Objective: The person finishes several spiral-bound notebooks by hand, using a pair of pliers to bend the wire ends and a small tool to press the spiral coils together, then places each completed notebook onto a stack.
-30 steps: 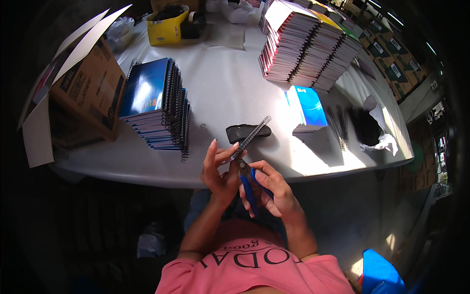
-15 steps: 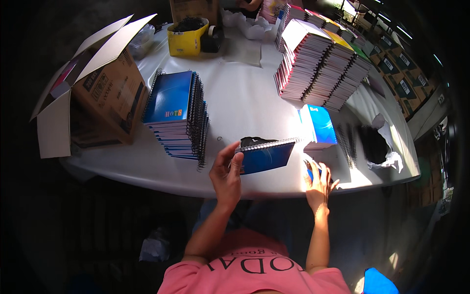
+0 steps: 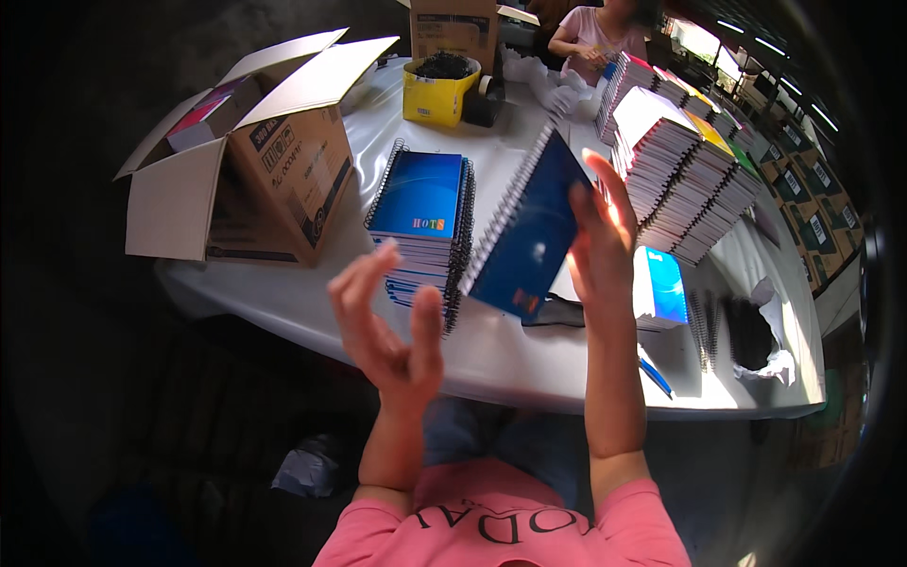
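Observation:
A blue-covered spiral notebook [image 3: 529,236] is raised above the table, tilted, its wire coil along the left edge. My right hand [image 3: 605,231] grips it by the right edge, fingers and thumb closed on it. Nothing is in my left hand [image 3: 383,317], held to the left of the notebook with its fingers apart. Just beyond that hand rises a stack of blue spiral notebooks [image 3: 416,194]. On the table beside my right forearm lies a slim blue-handled tool [image 3: 656,374], its kind unclear. A black item [image 3: 557,314], partly hidden, lies under the held notebook.
An open cardboard box [image 3: 283,189] stands at the left. Tall stacks of spiral notebooks [image 3: 690,180] rise at the right, near a smaller blue-covered pile [image 3: 666,283] and loose black coils [image 3: 704,326]. A yellow container [image 3: 435,99] sits farther back; another person [image 3: 605,38] is beyond.
The notebook has passed from my left hand to my right and is now raised and turned. My right hand has left the blue-handled tool. My left hand has opened and moved left.

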Demonstrator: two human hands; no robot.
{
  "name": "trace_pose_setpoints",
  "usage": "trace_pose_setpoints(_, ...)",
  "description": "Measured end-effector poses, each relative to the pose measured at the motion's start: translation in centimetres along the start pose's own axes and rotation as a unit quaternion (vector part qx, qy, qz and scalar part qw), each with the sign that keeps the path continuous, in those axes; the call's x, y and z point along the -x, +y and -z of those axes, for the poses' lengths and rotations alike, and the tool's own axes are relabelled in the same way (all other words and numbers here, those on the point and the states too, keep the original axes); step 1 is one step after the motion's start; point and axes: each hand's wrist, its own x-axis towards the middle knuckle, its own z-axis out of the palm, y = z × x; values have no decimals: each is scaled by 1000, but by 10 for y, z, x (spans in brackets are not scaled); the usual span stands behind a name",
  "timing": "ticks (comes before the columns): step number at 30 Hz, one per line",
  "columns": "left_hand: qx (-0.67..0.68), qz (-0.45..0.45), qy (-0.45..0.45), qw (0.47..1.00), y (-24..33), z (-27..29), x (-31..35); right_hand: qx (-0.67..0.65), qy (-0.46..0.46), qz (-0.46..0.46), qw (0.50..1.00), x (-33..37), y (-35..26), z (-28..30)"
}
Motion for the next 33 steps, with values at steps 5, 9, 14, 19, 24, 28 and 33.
trace_pose_setpoints(5, 9, 205, -33, 978, -53, 15, -15, 92, -165, 41, 981, -84, 2, -24)
trace_pose_setpoints(9, 76, 271, -82, 956, -72, 13, -4, 280, -266, 221, 895, -127, 6, -68)
trace_pose_setpoints(14, 169, 261, -126, 942, -68, 7, -7, 518, -607, 311, 517, -96, 39, -131)
trace_pose_setpoints(19, 211, 252, -118, 937, -78, 8, -4, 387, -481, 338, 710, -82, 31, -103)
trace_pose_setpoints(24, 140, 241, -101, 955, -92, -10, 7, 447, -222, 72, 863, -104, 19, -7)
trace_pose_setpoints(28, 133, 220, -62, 964, -89, -12, 4, 526, -278, -77, 800, -79, 45, -1)
trace_pose_setpoints(33, 108, 130, -72, 983, -93, -10, 2, 606, -161, 91, 774, -49, -6, 21)
